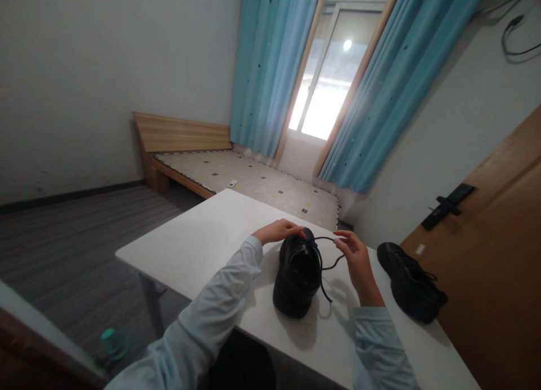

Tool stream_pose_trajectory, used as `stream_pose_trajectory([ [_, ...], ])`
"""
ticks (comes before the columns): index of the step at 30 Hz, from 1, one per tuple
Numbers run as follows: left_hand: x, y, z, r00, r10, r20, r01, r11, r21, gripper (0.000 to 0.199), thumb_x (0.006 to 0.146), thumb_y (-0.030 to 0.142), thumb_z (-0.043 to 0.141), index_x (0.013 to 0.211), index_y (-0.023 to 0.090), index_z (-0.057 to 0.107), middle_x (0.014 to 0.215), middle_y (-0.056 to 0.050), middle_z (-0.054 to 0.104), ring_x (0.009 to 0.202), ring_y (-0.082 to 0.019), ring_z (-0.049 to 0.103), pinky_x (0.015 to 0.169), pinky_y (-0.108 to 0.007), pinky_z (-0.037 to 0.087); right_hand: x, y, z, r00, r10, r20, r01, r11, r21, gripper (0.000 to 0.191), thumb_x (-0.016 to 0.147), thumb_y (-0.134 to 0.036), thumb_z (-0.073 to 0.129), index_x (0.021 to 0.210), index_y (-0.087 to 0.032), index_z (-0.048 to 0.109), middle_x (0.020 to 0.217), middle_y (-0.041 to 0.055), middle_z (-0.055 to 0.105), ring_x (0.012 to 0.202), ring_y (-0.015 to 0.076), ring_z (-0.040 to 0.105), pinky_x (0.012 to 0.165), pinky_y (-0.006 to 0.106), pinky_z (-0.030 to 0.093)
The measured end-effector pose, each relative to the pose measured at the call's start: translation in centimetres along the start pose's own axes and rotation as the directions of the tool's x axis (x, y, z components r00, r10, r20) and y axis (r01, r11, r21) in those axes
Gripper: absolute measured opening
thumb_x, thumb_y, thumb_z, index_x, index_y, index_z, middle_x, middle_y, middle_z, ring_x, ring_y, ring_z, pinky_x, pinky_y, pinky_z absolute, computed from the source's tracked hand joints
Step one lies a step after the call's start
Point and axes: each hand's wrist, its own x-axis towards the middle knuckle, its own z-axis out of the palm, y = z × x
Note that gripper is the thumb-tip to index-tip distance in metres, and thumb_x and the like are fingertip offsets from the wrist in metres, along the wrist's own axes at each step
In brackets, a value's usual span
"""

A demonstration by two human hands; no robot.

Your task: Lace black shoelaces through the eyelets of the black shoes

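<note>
A black shoe [297, 280] stands upright on the white table [190, 238], its heel towards me and its toe pointing away. My left hand [279, 231] rests on the shoe's front left side, fingers closed near the lacing; they partly hide that area. To the right of the shoe, my right hand [353, 255] pinches a black shoelace [324, 238] between thumb and fingers, drawn out from the shoe. Another stretch of lace loops down and lies loose beside the shoe. A second black shoe [412, 283] lies further right on the table.
Beyond the table is a bed [262, 181] with a small white object [232, 184] on its mattress. A wooden door [486, 238] with a black handle stands close on the right. A green-capped bottle [113, 342] is on the floor at lower left.
</note>
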Motion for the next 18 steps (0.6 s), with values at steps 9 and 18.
stream_pose_trajectory([
  [9, 0.0, 0.1, 0.0, 0.998, 0.027, -0.050, -0.027, 1.000, 0.009, 0.040, 0.082, 0.048, 0.053, 0.095, 0.015, 0.070, 0.092, -0.002, 0.071, 0.088, -0.015, 0.061, 0.082, -0.022, 0.043, -0.8, 0.0, 1.4, 0.911, 0.059, 0.409, 0.015, 0.984, -0.176, 0.057, 0.068, -0.045, 0.070, 0.119, -0.029, 0.051, 0.132, 0.0074, 0.051, 0.126, 0.0298, 0.042, 0.101, 0.053, 0.034],
  [18, -0.5, 0.9, -0.4, 0.997, 0.032, -0.072, -0.032, 0.999, 0.007, 0.028, 0.062, 0.037, 0.075, 0.079, 0.016, 0.072, 0.081, -0.003, 0.069, 0.084, -0.016, 0.057, 0.077, -0.024, 0.041, -1.0, 0.8, 1.6, 0.834, 0.061, 0.548, 0.035, 0.986, -0.164, 0.066, 0.067, -0.042, 0.073, 0.126, -0.025, 0.047, 0.134, 0.0081, 0.050, 0.127, 0.0261, 0.042, 0.108, 0.045, 0.029],
])
